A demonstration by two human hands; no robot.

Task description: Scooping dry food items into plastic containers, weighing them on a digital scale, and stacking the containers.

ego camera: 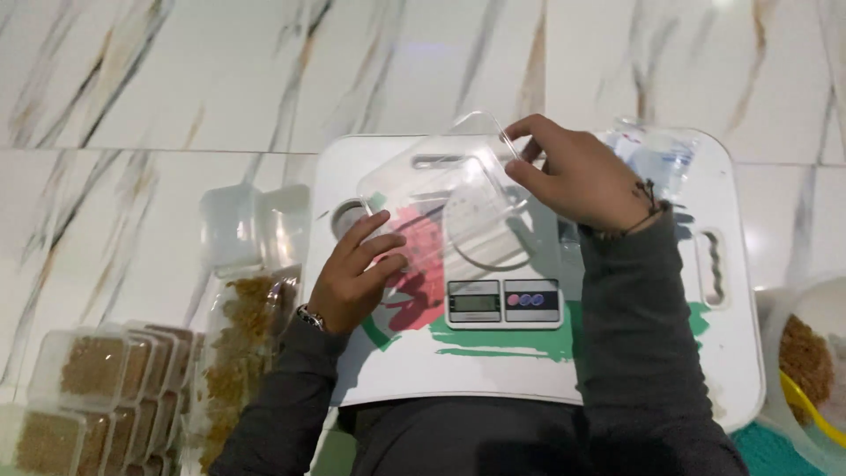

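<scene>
Hands are recorded at work over a white plastic lap tray [370, 370] with a slotted handle at its right edge, set on a pale marble-patterned tiled floor [176, 88]. A clear rectangular plastic container [441, 198] is held tilted above a white digital kitchen scale [502, 304], which stands at the middle of the tray. The left hand [357, 278] is placed at the container's near left corner; its fingers [374, 238] are laid close together along the wall, with the thumb curled below, so that the corner is gripped. The right hand [577, 176] is placed at the far right corner; the rim is pinched between thumb and forefinger, and the remaining fingers are curled. A dark cord bracelet is noted on the right wrist, a watch on the left. A crumpled clear plastic bag [661, 154] lies on the far right of the tray, just beside the right hand. Left of the tray, empty clear containers [238, 225] are stacked at the far side, and a bag of yellowish-brown crumbs [242, 344] lies nearer. Filled clear tubs of brown granules [97, 388] are ranged at the near left. A bag of brown granules [802, 357] is seen at the right edge.
</scene>
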